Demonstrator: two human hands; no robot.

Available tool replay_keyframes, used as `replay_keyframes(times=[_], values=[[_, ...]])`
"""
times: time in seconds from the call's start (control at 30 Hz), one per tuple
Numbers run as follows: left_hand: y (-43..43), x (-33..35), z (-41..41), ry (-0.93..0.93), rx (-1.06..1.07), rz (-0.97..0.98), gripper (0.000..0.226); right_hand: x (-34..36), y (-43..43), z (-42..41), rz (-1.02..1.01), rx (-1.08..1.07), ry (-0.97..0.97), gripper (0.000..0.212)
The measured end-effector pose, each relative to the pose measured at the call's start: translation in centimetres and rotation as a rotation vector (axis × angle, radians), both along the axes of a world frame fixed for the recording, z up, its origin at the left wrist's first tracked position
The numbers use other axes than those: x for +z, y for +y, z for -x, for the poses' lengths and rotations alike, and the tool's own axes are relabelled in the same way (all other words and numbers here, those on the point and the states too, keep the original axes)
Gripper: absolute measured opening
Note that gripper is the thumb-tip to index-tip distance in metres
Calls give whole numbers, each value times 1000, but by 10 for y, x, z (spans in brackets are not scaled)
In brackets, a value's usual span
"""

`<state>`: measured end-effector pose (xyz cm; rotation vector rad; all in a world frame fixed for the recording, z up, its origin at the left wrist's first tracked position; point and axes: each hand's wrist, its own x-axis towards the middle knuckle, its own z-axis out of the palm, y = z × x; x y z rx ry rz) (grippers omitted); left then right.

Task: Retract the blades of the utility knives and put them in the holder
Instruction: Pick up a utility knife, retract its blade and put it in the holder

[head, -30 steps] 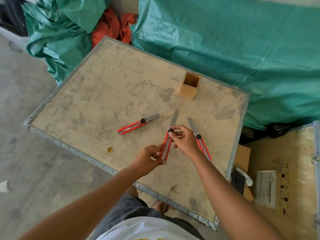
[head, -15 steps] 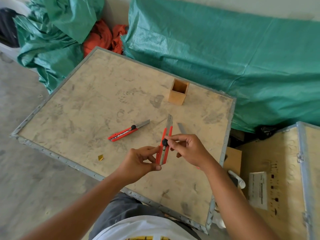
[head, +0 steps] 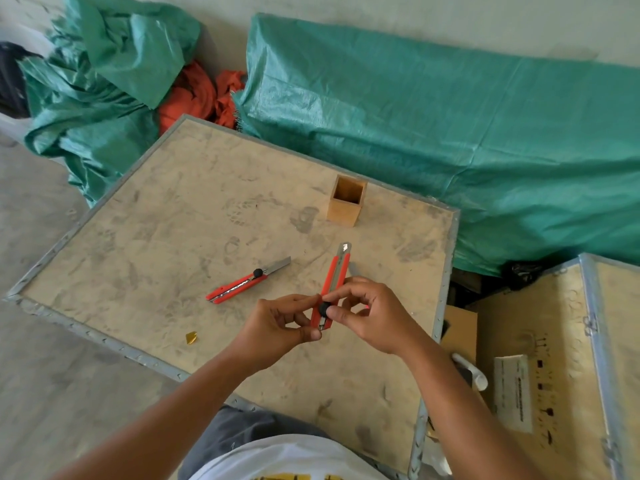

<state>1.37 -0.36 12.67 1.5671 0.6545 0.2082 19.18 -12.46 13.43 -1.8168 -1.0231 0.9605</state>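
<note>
I hold a red utility knife (head: 335, 278) above the wooden board (head: 166, 237). My left hand (head: 280, 327) pinches its lower end, and my right hand (head: 367, 313) has thumb and finger on its black slider. Only a short blade tip shows at the top. A second red knife (head: 242, 284) lies on the board to the left with its blade extended. A third knife (head: 353, 268) is mostly hidden behind my right hand; just its blade tip shows. The square wooden holder (head: 347, 202) stands upright and empty toward the board's far side.
A small gold scrap (head: 191, 337) lies near the board's front edge. Green tarps (head: 450, 133) and orange cloth (head: 197, 95) lie behind the board. A wooden crate (head: 561, 358) with a paper label stands at the right, with a cardboard box in the gap.
The black slider has moved down the held knife's handle and the blade has drawn in to a short tip. The other knife on the left has not moved.
</note>
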Motion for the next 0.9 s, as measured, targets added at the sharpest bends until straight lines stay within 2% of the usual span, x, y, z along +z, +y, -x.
replay_keyframes(times=[0.1,0.23,0.33,0.43,0.57,0.67,0.77,0.9], values=[[2,2,0,-1,3,18,55,2,2,7,-15,-53,-55,15],[4,5,3,-10,0,15,55,6,3,8,-8,-2,14,23],[3,7,5,-23,3,7,56,9,2,12,-26,-40,-32,15],[4,7,7,-25,7,10,56,9,2,18,-30,-71,-79,18],[5,7,9,-18,-3,9,56,8,-2,17,-43,-40,-16,22],[5,9,5,-18,-22,10,57,7,-3,19,-71,-110,-56,14],[11,8,-1,-2,-51,-13,57,8,2,17,-86,-185,-82,17],[21,6,-18,-2,-45,-15,60,10,12,-4,-90,-259,30,11]])
